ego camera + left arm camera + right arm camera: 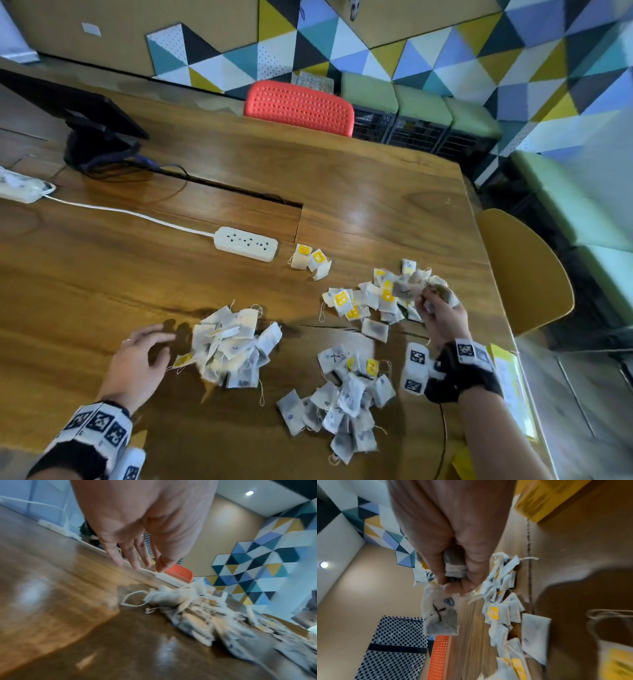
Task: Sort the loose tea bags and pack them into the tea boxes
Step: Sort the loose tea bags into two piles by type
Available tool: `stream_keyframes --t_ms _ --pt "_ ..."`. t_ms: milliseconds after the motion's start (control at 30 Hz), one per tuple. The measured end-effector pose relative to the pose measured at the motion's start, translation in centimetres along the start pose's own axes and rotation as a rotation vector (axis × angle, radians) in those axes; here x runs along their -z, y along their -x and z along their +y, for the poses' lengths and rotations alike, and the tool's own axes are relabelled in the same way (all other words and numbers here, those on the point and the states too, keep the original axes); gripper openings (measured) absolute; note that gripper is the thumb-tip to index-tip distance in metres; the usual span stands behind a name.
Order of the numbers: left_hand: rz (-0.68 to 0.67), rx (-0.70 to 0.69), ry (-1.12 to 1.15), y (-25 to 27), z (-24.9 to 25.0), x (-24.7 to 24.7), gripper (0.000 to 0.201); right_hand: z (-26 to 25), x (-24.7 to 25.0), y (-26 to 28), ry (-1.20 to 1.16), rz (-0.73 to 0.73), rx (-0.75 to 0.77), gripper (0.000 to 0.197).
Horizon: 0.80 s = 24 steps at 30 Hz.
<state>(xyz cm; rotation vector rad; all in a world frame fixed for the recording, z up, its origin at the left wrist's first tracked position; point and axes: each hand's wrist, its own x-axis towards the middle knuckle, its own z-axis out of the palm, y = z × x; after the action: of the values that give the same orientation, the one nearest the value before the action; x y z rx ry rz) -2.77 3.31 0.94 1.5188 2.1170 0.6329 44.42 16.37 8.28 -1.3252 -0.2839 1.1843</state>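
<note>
Loose tea bags lie in heaps on the wooden table. My left hand hovers with straight fingers just left of a white heap, holding nothing; in the left wrist view the same hand hangs above that heap. My right hand grips a bunch of tea bags above the far right heap. The right wrist view shows the hand clutching bags, one marked with an X dangling. A nearer heap lies between my arms. Two yellow-tagged bags sit apart.
A white power strip with its cable lies behind the heaps. A dark monitor stand is at the far left. A yellow tea box sits at the table's right edge. A red chair and a yellow chair stand around the table.
</note>
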Motion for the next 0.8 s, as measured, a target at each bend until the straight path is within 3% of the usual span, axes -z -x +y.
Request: stream_keyframes --t_ms 100,233,367,467,600,667,800 --pt "0.037 -0.144 0.064 1.0 2.9 0.5 0.026 0.7 2.5 4.5 -0.044 0.015 -0.027 0.014" --pt "-0.017 -0.335 0.157 2.4 7.9 -0.4 0.031 2.2 6.2 9.7 -0.086 -0.006 -0.095 0.019" --pt "-0.109 -0.519 0.217 3.8 12.5 -2.7 0.028 3.5 9.3 13.5 -0.029 -0.025 -0.136 0.011" --pt "-0.235 -0.614 0.247 5.5 15.5 -4.9 0.025 4.7 11.4 15.3 0.070 -0.038 -0.176 0.014" --pt "-0.506 -0.720 0.191 8.1 18.9 -7.9 0.020 5.2 12.9 16.6 0.052 -0.055 -0.212 0.016" --pt "-0.623 -0.748 0.156 9.3 20.8 -9.2 0.032 4.9 13.2 17.0 0.035 -0.092 -0.212 0.015" --pt "-0.882 -0.583 0.118 10.5 23.7 -12.2 0.095 3.7 13.1 17.3 0.006 -0.150 -0.214 0.013"
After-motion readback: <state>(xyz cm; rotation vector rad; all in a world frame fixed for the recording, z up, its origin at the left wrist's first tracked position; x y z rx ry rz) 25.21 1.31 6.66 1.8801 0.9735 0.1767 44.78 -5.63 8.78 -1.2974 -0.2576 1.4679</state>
